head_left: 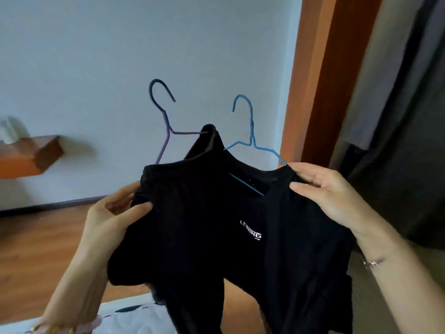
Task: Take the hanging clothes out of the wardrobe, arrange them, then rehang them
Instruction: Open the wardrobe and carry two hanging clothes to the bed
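Clothes [216,237], black and on two wire hangers, are held up before me, just left of the orange wooden frame [310,80]: my left hand [115,213] pinches one shoulder fold, my right hand [325,194] grips the other shoulder over the end of the blue hanger [251,133], the purple hanger [165,121] standing beyond. Fabric judged light, soft and limp, apt to slip off thin wire; best taken at the shoulders or hanger necks.

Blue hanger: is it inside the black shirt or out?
Partly in. One arm of the blue hanger runs inside the collar of the black shirt; its hook sticks out above.
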